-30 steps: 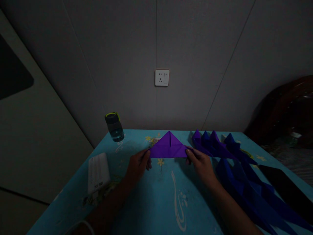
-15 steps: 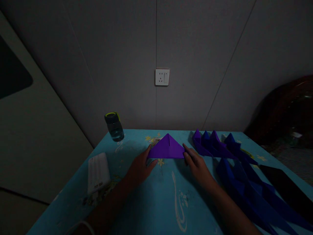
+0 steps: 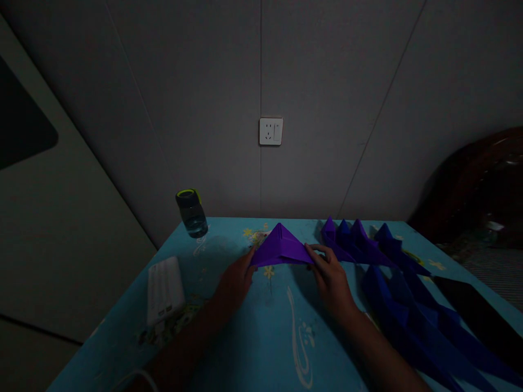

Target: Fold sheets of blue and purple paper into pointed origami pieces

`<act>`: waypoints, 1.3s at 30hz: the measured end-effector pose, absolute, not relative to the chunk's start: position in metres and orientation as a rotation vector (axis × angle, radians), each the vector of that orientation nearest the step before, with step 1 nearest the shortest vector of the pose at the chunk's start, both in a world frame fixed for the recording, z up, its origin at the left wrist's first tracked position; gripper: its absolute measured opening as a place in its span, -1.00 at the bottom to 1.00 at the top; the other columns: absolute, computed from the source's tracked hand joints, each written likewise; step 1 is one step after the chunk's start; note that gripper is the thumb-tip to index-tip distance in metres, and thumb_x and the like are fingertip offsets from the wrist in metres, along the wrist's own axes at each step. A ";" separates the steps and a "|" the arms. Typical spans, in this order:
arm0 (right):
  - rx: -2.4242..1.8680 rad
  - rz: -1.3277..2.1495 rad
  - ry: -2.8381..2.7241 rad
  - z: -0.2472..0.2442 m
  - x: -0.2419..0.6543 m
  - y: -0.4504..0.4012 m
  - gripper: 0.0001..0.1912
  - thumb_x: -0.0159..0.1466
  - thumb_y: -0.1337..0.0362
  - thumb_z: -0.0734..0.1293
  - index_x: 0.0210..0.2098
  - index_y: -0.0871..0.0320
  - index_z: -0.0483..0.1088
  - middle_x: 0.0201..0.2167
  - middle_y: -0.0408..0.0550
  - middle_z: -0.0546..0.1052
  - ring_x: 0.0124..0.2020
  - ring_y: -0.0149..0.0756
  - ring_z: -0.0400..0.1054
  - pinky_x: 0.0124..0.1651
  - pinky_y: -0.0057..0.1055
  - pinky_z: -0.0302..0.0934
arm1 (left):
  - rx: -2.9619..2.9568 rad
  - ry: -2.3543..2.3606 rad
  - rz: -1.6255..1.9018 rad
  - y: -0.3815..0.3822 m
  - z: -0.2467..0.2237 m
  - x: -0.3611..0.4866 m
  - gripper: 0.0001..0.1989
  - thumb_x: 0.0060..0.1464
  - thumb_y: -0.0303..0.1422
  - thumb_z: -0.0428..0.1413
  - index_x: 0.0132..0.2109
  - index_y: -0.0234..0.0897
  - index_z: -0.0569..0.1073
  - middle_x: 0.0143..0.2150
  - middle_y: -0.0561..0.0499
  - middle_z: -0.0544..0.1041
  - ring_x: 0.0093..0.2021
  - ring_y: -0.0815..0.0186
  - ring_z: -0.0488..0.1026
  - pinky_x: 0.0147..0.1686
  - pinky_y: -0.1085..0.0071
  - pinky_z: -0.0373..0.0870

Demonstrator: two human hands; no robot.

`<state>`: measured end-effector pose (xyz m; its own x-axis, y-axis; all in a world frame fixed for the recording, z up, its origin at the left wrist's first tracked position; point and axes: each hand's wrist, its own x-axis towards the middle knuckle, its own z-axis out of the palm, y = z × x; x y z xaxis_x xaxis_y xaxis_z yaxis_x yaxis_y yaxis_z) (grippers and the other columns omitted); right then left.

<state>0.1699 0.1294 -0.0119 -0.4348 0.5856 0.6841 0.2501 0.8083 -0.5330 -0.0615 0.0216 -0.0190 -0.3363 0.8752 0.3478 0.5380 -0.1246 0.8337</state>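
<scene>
A folded purple paper (image 3: 281, 247), triangular with its peak pointing away from me, is held between my two hands over the blue table. The fingers of my left hand (image 3: 239, 276) are closed on its left corner. At the right corner, my right hand (image 3: 330, 275) pinches the paper between thumb and fingers. The paper's lower edge bends and parts slightly near the middle. Folded purple and blue paper boats (image 3: 355, 242) stand at the back right, and larger blue ones (image 3: 420, 321) lie nearer, right of my right forearm.
A water bottle (image 3: 193, 215) stands at the back left of the table (image 3: 261, 337). Nearer lies a white power bank (image 3: 165, 290) with a cable. A dark flat object (image 3: 482, 310) lies at the far right. Behind the table rises a wall with a socket (image 3: 271, 131).
The purple paper has gone from flat to slightly bent, its lower edge parting. My left thumb has closed in on the left corner, and my right fingers have shifted their hold on the right corner.
</scene>
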 end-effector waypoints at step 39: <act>-0.384 0.616 -2.278 0.008 0.164 0.098 -0.61 0.27 0.19 0.36 0.10 0.00 0.42 0.38 0.11 -0.03 0.33 0.04 0.02 0.22 0.02 0.15 | 0.631 1.260 1.582 0.011 -0.011 -0.018 -0.48 -0.21 -0.11 0.34 -0.10 -0.27 0.46 -0.11 -0.11 0.60 -0.16 0.17 0.56 -0.23 0.33 0.51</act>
